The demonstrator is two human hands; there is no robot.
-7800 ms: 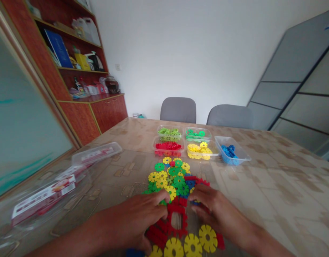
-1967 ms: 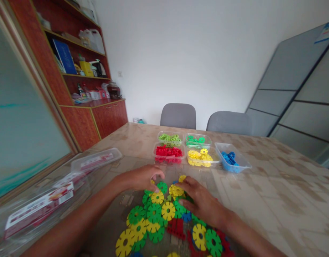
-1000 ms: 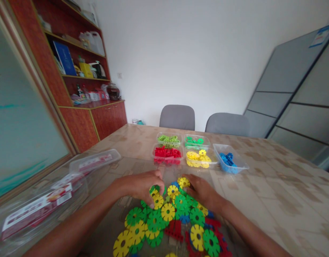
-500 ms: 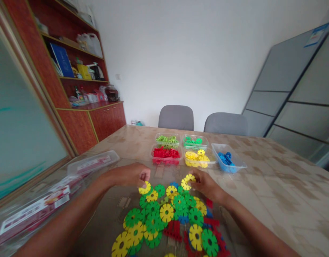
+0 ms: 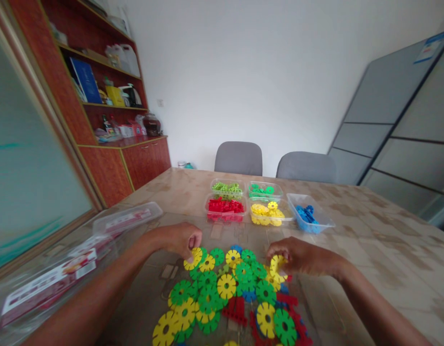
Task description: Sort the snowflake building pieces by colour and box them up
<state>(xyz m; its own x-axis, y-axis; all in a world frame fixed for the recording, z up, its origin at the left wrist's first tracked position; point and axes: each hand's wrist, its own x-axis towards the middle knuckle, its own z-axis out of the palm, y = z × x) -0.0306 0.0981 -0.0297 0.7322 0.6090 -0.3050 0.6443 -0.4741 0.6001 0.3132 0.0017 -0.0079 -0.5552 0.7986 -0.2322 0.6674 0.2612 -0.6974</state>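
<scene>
My left hand [image 5: 185, 240] pinches a yellow notched plastic disc [image 5: 193, 258] at the far left of a loose pile. Across the pile, my right hand [image 5: 288, 254] has its fingers closed on another yellow disc [image 5: 278, 268], tilted up at the pile's right edge. Between and below the hands lie green discs [image 5: 210, 298], yellow discs [image 5: 226, 287], a few blue pieces [image 5: 248, 295] and red toothed pieces [image 5: 235, 310], many overlapping. Whether the right hand holds more than one disc cannot be made out.
Beyond the pile stand clear tubs of light green pieces [image 5: 227, 188], red pieces [image 5: 225, 207], green pieces [image 5: 262, 189], yellow discs [image 5: 267, 212] and blue pieces [image 5: 307, 215]. Plastic packaging [image 5: 50, 283] lies at left. Two grey chairs [image 5: 238, 157] stand behind the table.
My right hand has moved right and toward me, carrying its yellow disc from the pile's far side to its right edge. My left hand stays nearly in place with its disc.
</scene>
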